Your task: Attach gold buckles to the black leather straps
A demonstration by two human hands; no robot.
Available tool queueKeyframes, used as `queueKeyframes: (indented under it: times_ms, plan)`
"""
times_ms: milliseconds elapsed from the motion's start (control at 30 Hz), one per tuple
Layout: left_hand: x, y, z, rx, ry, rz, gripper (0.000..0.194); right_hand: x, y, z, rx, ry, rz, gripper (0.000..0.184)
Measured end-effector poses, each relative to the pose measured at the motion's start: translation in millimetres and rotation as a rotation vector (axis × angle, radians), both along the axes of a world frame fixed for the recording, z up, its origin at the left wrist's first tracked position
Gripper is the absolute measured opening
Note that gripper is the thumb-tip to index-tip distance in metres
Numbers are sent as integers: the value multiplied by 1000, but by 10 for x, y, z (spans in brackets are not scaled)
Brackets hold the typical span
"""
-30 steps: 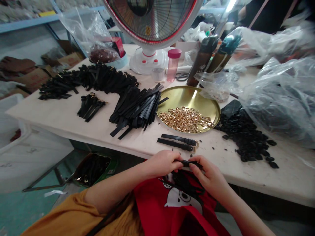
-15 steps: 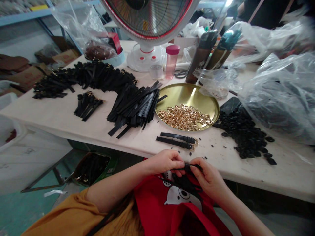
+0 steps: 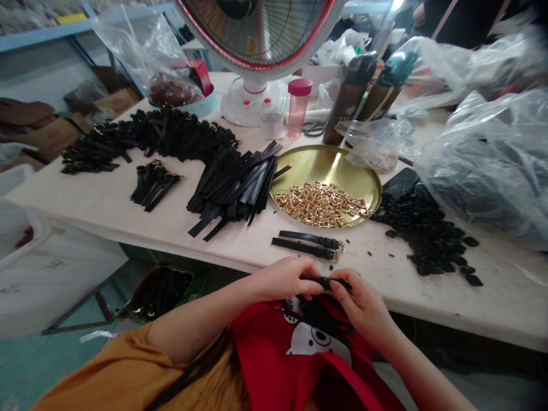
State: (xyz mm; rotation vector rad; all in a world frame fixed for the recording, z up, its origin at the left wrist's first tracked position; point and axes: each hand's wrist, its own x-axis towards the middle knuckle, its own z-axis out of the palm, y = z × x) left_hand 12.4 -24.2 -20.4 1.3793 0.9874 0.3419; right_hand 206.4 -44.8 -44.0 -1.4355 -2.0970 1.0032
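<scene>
My left hand [image 3: 285, 278] and my right hand [image 3: 363, 305] meet at the table's near edge, both pinching one short black strap [image 3: 326, 281] held level between them. Below the hands a bunch of black pieces [image 3: 319, 314] lies on my red apron [image 3: 299, 359]. Just beyond the hands two finished black straps with gold buckles [image 3: 308, 244] lie side by side on the table. A round gold tray [image 3: 331, 165] holding several gold buckles [image 3: 321, 204] sits behind them.
A stack of plain black straps [image 3: 235, 185] lies left of the tray, a smaller bundle [image 3: 152, 182] and a long heap [image 3: 145, 134] farther left. Black loops [image 3: 428, 234] pile at right beside plastic bags [image 3: 488, 165]. A fan [image 3: 257, 40], pink bottle [image 3: 298, 107] and two dark bottles [image 3: 363, 91] stand behind.
Both hands have risen slightly toward the table edge with the strap; fingers shifted a little along it. Everything on the table stays put.
</scene>
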Motion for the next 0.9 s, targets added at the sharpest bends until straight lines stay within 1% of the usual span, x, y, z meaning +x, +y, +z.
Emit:
queueKeyframes:
  times_ms: [133, 267, 333, 467, 533, 667, 767, 833, 900]
  plan:
    - [2, -28, -20, 11, 59, -16, 17, -5, -15, 26, -78, -5, 53, 19]
    - [49, -96, -45, 23, 159, -39, 20, 15, -65, 16, -123, -105, 109, 18]
    - [89, -120, -33, 70, 237, -50, 18, 11, -89, 6, -110, -137, 123, 18]
    - [162, -128, -10, 256, 377, -90, 13, -11, -118, -38, -90, -125, 137, 18]
    - [167, -119, -26, 282, 386, -110, 12, -12, -125, -73, -99, -91, 134, 18]
    - [103, -82, -67, 192, 301, -154, 16, 18, -109, -100, -174, -14, 114, 19]
    - [44, -47, -42, 149, 311, -190, 17, 59, -65, -60, -205, -16, 97, 19]
    - [29, -41, -12, 189, 364, -216, 18, 83, -50, -35, -216, -34, 116, 20]
    - [39, -67, -2, 296, 421, -254, 18, 95, -78, -41, -222, -67, 145, 19]
